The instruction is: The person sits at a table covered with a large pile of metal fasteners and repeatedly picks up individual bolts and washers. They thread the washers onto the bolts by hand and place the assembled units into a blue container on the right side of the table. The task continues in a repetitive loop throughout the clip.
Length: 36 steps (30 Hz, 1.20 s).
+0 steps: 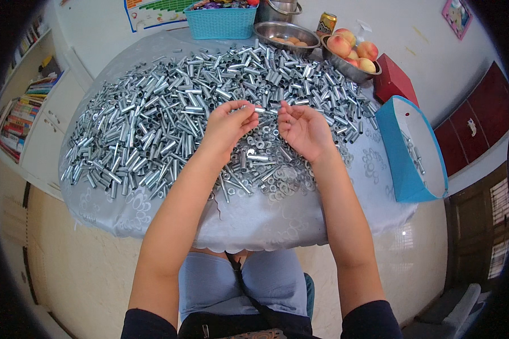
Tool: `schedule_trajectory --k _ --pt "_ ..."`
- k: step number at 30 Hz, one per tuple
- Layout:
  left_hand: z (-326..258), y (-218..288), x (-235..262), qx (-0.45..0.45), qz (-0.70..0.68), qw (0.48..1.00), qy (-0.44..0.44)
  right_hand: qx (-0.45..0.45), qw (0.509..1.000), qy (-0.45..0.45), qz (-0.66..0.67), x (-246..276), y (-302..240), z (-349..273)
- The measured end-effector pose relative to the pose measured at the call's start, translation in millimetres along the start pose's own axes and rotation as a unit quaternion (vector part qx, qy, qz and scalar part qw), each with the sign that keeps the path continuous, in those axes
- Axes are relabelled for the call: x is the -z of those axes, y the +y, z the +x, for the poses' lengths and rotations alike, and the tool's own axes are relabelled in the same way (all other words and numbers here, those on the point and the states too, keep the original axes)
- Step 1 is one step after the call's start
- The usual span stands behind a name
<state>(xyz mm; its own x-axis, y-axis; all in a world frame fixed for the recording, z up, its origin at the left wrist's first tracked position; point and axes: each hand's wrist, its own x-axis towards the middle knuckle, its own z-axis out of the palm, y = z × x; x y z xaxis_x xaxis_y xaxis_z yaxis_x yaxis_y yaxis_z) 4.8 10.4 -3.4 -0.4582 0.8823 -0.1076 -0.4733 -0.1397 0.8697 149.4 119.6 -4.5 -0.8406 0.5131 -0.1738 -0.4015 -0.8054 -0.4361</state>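
Head view: left hand [227, 125] pinches short metal tube [261, 110] at fingertips; right hand [303, 130] half-curled, fingertips touching tube's other end, above tube pile [164, 118] on counter [254, 220].

Silver tubes [169, 107], blue box [415, 150]

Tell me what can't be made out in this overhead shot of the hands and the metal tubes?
- Head view: what the left hand and right hand pinch between them is too small to identify.
- Teal basket: its contents are cut off by the top edge.
- Blue bag: its bottom is hidden by its own wall.
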Motion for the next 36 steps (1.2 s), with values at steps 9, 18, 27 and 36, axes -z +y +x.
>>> schedule_trajectory --k 9,18,27,36 --pt "-0.2 2.0 1.0 -0.003 -0.002 1.0 0.004 0.127 0.977 -0.035 -0.171 -12.7 -1.1 -7.7" --pt "-1.3 2.1 1.1 -0.014 -0.007 1.0 -0.004 0.139 0.963 -0.084 -0.214 -26.0 -1.4 -17.1" --pt "-1.4 1.8 1.6 -0.014 0.0 1.0 -0.002 0.136 0.966 -0.084 -0.202 -28.6 -0.7 -19.2" --pt "0.2 -0.1 0.9 -0.022 0.0 1.0 0.0 0.136 0.971 -0.001 -0.195 -12.7 -2.2 -10.2"
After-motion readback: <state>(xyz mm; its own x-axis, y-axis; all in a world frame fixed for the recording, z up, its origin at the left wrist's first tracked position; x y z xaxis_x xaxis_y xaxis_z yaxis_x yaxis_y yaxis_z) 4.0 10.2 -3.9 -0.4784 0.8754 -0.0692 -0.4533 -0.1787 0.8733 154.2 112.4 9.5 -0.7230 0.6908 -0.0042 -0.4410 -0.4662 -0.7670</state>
